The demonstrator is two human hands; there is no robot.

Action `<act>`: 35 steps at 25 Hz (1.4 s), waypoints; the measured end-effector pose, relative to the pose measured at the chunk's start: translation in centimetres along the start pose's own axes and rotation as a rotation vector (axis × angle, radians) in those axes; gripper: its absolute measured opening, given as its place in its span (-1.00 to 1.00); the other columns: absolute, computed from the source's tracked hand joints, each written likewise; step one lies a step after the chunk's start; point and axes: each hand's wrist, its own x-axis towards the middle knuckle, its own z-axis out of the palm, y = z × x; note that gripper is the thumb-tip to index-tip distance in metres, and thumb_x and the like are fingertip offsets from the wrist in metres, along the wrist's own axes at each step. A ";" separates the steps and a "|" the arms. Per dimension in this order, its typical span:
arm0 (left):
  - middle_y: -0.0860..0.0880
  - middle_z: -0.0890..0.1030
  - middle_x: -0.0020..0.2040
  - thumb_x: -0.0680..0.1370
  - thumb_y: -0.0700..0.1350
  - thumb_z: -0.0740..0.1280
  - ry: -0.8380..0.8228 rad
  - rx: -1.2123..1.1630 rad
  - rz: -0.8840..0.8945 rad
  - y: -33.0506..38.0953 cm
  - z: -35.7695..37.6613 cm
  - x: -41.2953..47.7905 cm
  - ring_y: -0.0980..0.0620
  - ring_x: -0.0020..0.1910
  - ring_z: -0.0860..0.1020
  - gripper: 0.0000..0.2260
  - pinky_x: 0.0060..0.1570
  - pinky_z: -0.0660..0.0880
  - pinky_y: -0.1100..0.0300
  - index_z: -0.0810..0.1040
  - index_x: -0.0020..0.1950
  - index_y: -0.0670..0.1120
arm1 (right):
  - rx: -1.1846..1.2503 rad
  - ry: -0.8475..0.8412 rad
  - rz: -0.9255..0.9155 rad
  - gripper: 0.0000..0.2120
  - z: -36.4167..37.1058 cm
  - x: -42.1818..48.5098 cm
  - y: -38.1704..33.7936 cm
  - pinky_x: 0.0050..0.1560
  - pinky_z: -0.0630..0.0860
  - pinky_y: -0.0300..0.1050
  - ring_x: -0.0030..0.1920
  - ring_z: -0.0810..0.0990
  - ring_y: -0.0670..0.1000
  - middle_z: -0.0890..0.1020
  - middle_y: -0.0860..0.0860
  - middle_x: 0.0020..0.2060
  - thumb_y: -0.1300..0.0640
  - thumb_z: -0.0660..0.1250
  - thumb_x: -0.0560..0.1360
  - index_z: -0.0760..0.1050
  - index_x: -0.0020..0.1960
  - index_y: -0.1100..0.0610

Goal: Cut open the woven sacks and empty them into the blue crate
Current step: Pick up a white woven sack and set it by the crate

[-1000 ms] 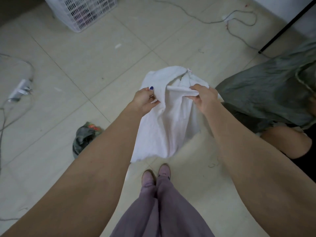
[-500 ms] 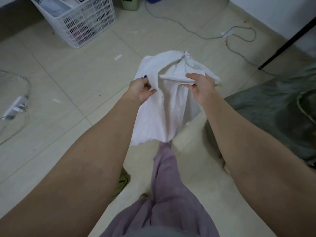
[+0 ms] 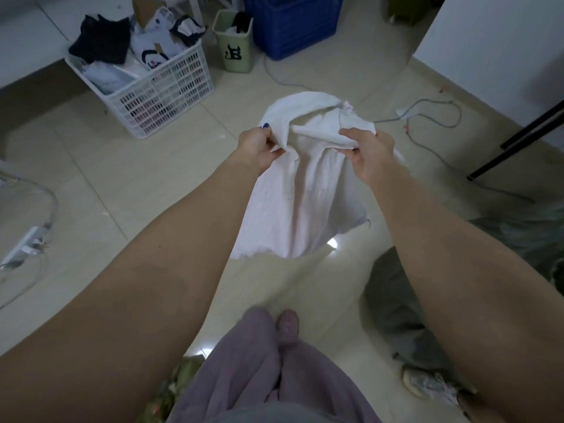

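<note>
A white garment (image 3: 302,203) hangs in the air in front of me, held up by both hands. My left hand (image 3: 254,148) pinches its upper left edge between thumb and fingers. My right hand (image 3: 370,151) grips a bunched fold at its upper right. The cloth's lower hem dangles free above the tiled floor. The blue crate (image 3: 293,22) stands on the floor at the far top, well beyond the garment. A grey-green woven sack (image 3: 393,306) lies slumped on the floor at the right, partly hidden behind my right forearm.
A white lattice basket (image 3: 164,90) full of clothes stands at the far left. Beside it is a small green bin (image 3: 233,47). Cables and a power strip (image 3: 23,248) lie at the left, another cable (image 3: 439,117) at the right. A black stand leg (image 3: 518,148) slants at the right.
I have stepped forward with the garment, so the white basket, green bin and blue crate have come into view. Both hands keep their hold on the cloth.
</note>
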 end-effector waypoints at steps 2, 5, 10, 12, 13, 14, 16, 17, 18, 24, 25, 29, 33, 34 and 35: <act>-0.15 0.52 -0.19 0.58 -0.38 0.14 -0.016 0.016 0.012 1.6 2.8 2.7 -0.04 -0.25 0.51 -0.87 -0.03 0.49 -0.12 0.41 -0.13 -0.24 | 0.048 0.017 -0.042 -0.82 1.1 3.1 -1.9 -0.13 0.64 0.04 -0.27 0.60 0.08 0.56 0.16 -0.27 0.52 0.36 0.37 0.44 -0.21 0.31; -0.17 0.52 -0.19 0.59 -0.37 0.15 -0.053 0.028 0.006 3.6 6.0 7.2 -0.05 -0.25 0.51 -0.89 -0.18 0.54 -0.10 0.42 -0.10 -0.25 | 0.104 0.006 -0.059 -0.82 2.5 7.9 -3.4 -0.06 0.64 0.05 -0.19 0.63 0.08 0.58 0.16 -0.19 0.51 0.36 0.37 0.45 -0.16 0.29; -0.16 0.49 -0.18 0.58 -0.38 0.15 -0.128 0.036 -0.049 6.6 11.6 16.7 -0.05 -0.22 0.49 -0.85 -0.03 0.48 -0.09 0.43 -0.15 -0.24 | 0.126 0.081 -0.100 -0.81 5.6 17.0 -6.3 -0.04 0.63 0.01 -0.22 0.63 0.02 0.58 0.15 -0.15 0.51 0.35 0.39 0.44 -0.08 0.32; -0.14 0.48 -0.20 0.58 -0.37 0.15 -0.138 0.041 -0.094 7.9 13.9 20.4 -0.03 -0.23 0.47 -0.84 -0.03 0.48 -0.08 0.44 -0.16 -0.24 | 0.126 0.146 -0.080 -0.72 6.8 20.6 -7.6 -0.04 0.63 -0.01 -0.22 0.64 0.01 0.58 0.15 -0.14 0.50 0.36 0.40 0.42 0.05 0.33; -0.14 0.47 -0.21 0.58 -0.36 0.15 -0.141 0.051 -0.108 8.5 14.9 21.8 -0.02 -0.24 0.46 -0.84 -0.03 0.47 -0.07 0.43 -0.16 -0.23 | 0.130 0.170 -0.069 -0.68 7.1 22.2 -8.1 -0.07 0.64 -0.03 -0.20 0.64 0.02 0.58 0.15 -0.13 0.51 0.36 0.39 0.42 0.11 0.33; -0.13 0.47 -0.21 0.59 -0.36 0.15 -0.148 0.061 -0.121 9.2 16.0 23.1 -0.02 -0.24 0.46 -0.84 -0.03 0.47 -0.06 0.43 -0.17 -0.22 | 0.135 0.190 -0.063 -0.64 7.6 23.6 -8.7 -0.09 0.64 -0.03 -0.18 0.64 0.03 0.59 0.16 -0.11 0.51 0.36 0.39 0.41 0.14 0.34; -0.12 0.49 -0.20 0.59 -0.35 0.15 -0.164 0.080 -0.147 10.6 18.2 25.5 -0.01 -0.24 0.47 -0.84 -0.07 0.47 -0.02 0.43 -0.16 -0.21 | 0.128 0.237 -0.053 -0.60 8.6 26.3 -10.3 -0.11 0.65 -0.05 -0.15 0.64 0.05 0.58 0.18 -0.04 0.50 0.38 0.38 0.41 0.18 0.36; -0.11 0.51 -0.19 0.59 -0.35 0.15 -0.176 0.080 -0.153 11.3 19.2 26.5 -0.01 -0.23 0.49 -0.84 -0.11 0.48 0.00 0.43 -0.16 -0.21 | 0.121 0.257 -0.052 -0.63 9.1 27.7 -11.1 -0.14 0.65 -0.08 -0.16 0.63 0.04 0.57 0.18 -0.03 0.50 0.38 0.38 0.42 0.15 0.36; -0.11 0.52 -0.18 0.59 -0.34 0.15 -0.184 0.073 -0.156 12.0 20.3 27.6 -0.01 -0.22 0.50 -0.85 -0.18 0.49 0.03 0.43 -0.15 -0.20 | 0.123 0.262 -0.057 -0.69 9.6 29.0 -11.9 -0.15 0.65 -0.10 -0.16 0.63 0.03 0.57 0.17 -0.04 0.50 0.38 0.38 0.43 0.08 0.34; -0.09 0.58 -0.08 0.60 -0.29 0.18 -0.206 0.001 -0.184 16.1 28.4 35.2 0.01 -0.14 0.55 -0.90 -0.19 0.51 0.17 0.46 0.04 -0.18 | 0.220 0.243 -0.122 -0.70 12.8 38.4 -18.7 -0.02 0.62 -0.03 -0.15 0.61 0.03 0.54 0.12 -0.12 0.54 0.33 0.40 0.35 -0.13 0.20; -0.09 0.58 -0.08 0.60 -0.29 0.18 -0.210 -0.002 -0.174 16.6 29.9 36.6 0.01 -0.14 0.56 -0.89 -0.20 0.51 0.18 0.46 0.08 -0.19 | 0.232 0.235 -0.125 -0.71 13.1 40.2 -19.6 0.00 0.62 -0.02 -0.16 0.61 0.03 0.54 0.13 -0.13 0.54 0.33 0.40 0.35 -0.10 0.21; -0.09 0.58 -0.13 0.60 -0.29 0.18 -0.176 0.005 -0.154 18.0 36.1 43.5 0.01 -0.17 0.55 -0.80 -0.23 0.50 0.20 0.47 0.20 -0.21 | 0.202 0.226 -0.108 -0.71 13.6 48.8 -22.4 0.00 0.62 0.02 -0.14 0.62 0.07 0.56 0.17 -0.06 0.54 0.34 0.39 0.41 0.04 0.31; -0.09 0.58 -0.13 0.59 -0.30 0.17 -0.128 -0.007 -0.157 19.3 41.9 49.6 0.01 -0.19 0.54 -0.71 -0.23 0.49 0.20 0.43 0.31 -0.24 | 0.123 0.231 -0.053 -0.74 14.6 57.1 -25.8 -0.10 0.64 0.01 -0.11 0.60 0.09 0.53 0.20 0.07 0.52 0.37 0.38 0.41 -0.08 0.24; -0.10 0.59 -0.09 0.59 -0.30 0.17 -0.117 -0.010 -0.156 19.7 43.2 51.0 0.01 -0.17 0.55 -0.71 -0.19 0.49 0.19 0.43 0.31 -0.24 | 0.096 0.224 -0.040 -0.74 14.8 58.7 -26.7 -0.14 0.64 -0.01 -0.09 0.60 0.10 0.53 0.20 0.08 0.52 0.37 0.38 0.41 -0.09 0.24; -0.11 0.60 -0.04 0.59 -0.31 0.17 -0.113 -0.005 -0.150 20.2 44.4 52.1 -0.01 -0.15 0.55 -0.71 -0.16 0.50 0.17 0.43 0.31 -0.25 | 0.079 0.222 -0.027 -0.75 15.1 60.1 -27.7 -0.15 0.64 -0.02 -0.08 0.60 0.11 0.53 0.20 0.08 0.51 0.37 0.38 0.42 -0.07 0.26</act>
